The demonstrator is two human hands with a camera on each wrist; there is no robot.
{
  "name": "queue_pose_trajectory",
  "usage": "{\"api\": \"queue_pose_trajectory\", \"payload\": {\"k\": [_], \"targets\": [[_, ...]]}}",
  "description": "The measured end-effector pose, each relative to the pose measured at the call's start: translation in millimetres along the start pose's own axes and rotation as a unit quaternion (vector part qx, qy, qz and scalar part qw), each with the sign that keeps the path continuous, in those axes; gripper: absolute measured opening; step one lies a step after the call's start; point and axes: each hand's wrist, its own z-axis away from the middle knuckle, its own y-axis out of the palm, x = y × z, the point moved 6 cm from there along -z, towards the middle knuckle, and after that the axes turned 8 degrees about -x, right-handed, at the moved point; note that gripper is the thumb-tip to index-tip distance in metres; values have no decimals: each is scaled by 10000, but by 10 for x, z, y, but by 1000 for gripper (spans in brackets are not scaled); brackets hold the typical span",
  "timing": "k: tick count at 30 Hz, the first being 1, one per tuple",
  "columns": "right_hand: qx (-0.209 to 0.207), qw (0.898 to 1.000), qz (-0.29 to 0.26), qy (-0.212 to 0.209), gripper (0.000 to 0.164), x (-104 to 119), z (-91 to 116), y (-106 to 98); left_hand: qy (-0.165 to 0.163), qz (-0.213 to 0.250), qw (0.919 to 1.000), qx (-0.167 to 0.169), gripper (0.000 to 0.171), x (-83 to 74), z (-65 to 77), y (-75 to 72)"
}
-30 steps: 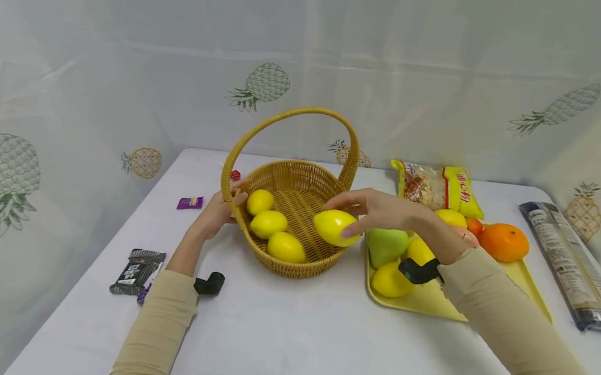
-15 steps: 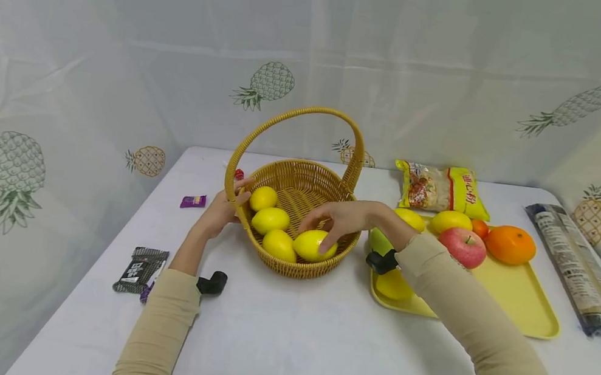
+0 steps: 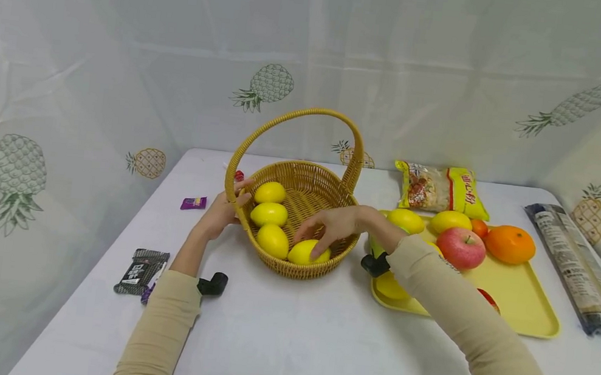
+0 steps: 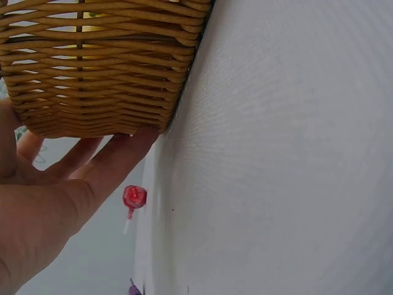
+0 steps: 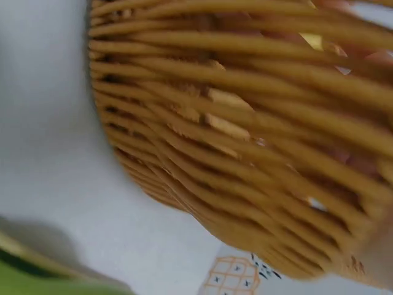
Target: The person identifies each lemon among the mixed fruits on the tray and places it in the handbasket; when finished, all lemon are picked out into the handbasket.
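Note:
A round wicker basket (image 3: pixel 292 270) with a tall arched handle stands in the middle of the table in the head view. My left hand (image 3: pixel 219 212) holds its left rim beside the handle; in the left wrist view the fingers (image 4: pixel 116 161) lie along the woven wall. My right hand (image 3: pixel 332 224) reaches over the basket's right side and grips a lemon (image 3: pixel 307 253) low at the front. Several lemons sit along the left inside, among them a front lemon (image 3: pixel 273 241). The right wrist view shows mostly the blurred weave of the basket (image 5: pixel 245 135).
Right of the basket, a yellow tray (image 3: pixel 532 309) bears an apple (image 3: pixel 461 248), an orange (image 3: pixel 511 244) and several lemons. Behind it lies a yellow food bag (image 3: pixel 440 190); a long package (image 3: pixel 580 269) lies far right. Dark packets (image 3: pixel 141 271) and a lollipop (image 3: pixel 239 176) lie left.
My right hand has carried the lemon leftward and down into the basket's front. The other lemons there have shifted slightly to the left and back. My left hand stays at the rim.

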Motion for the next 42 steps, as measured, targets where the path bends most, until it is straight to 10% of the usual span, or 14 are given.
{"api": "queue_pose_trajectory", "payload": {"k": [13, 27, 34, 42], "targets": [[-985, 9795, -1585, -753, 47, -54, 757, -366, 60, -59, 10000, 28, 51, -6, 0, -1], [-1775, 9744, -1113, -816, 44, -599, 1582, 2, -65, -54, 10000, 33, 51, -36, 13, 10], [-2152, 9742, 300, -603, 45, -612, 1704, 157, 26, -94, 10000, 4, 51, -52, 18, -3], [-2168, 9727, 648, -523, 44, -598, 1670, 283, 13, -23, 10000, 20, 52, -37, 21, 13]]}}
